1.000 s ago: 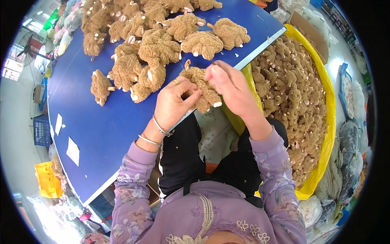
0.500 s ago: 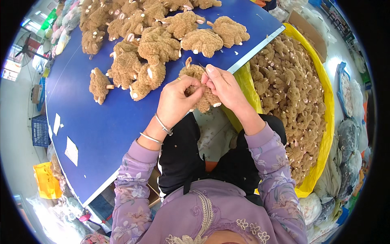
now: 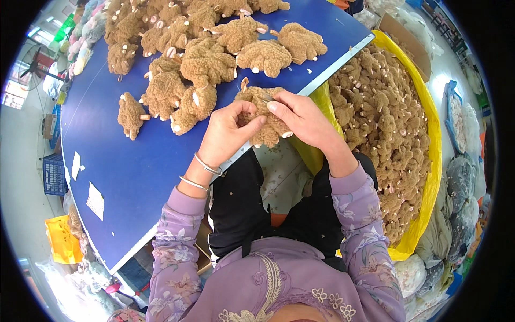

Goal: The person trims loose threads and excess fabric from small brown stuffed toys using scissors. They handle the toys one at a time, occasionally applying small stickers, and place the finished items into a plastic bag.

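A brown fleecy plush toy skin (image 3: 275, 127) with small white tips and a loop-like ear is held over the table's edge. On its left side my left hand (image 3: 229, 127) is closed, thumb and fingers pinching the fabric. From the right my right hand (image 3: 301, 115) grips the same piece, with a thin dark tool (image 3: 266, 99), perhaps tweezers or a needle, between thumb and forefinger. The tool's far end is hard to make out against the plush. Just left of my hands lies another brown plush piece (image 3: 194, 109) on the table.
Many similar plush pieces (image 3: 206, 59) are heaped at the far side of the blue table (image 3: 134, 182). To my right stands a large yellow bag (image 3: 433, 177) full of brown pieces. White paper scraps (image 3: 95, 201) lie on the table's left; a blue crate (image 3: 53, 174) is beyond it.
My right hand has turned and lowered onto the plush, and the dark tool now lies flatter. My fingers have moved apart from each other, showing more of the plush between them.
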The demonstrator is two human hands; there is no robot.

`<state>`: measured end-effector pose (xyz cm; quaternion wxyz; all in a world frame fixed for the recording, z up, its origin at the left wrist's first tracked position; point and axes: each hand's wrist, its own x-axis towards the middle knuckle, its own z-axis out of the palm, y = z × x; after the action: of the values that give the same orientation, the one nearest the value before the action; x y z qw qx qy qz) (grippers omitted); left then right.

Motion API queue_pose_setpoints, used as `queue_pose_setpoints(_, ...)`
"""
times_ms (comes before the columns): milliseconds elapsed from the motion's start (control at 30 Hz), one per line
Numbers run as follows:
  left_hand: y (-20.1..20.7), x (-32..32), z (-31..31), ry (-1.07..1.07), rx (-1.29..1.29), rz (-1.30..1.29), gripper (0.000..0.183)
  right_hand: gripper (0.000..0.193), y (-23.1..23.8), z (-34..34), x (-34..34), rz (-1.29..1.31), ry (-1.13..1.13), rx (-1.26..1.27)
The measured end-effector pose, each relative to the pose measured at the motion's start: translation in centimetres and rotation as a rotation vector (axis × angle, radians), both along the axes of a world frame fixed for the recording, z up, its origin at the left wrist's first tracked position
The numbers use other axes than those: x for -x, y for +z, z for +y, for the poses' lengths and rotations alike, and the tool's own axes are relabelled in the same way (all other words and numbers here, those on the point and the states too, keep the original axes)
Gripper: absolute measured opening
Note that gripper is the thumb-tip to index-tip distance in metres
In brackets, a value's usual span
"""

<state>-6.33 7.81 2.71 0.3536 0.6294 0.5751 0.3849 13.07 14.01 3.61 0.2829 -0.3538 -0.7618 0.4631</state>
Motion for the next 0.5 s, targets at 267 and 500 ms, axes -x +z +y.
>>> queue_pose_setpoints(267,-0.8,0.2,0.3,0.008,-0.050,-0.019,0.012,0.032,1.6,-0.9,-1.3,-0.297,0.109,-0.284)
queue_pose_setpoints(500,-0.4,0.0,0.2,-0.034,0.046,-0.143,0.011,0.033,1.1,-1.2,-1.1,-0.418,0.037,-0.369)
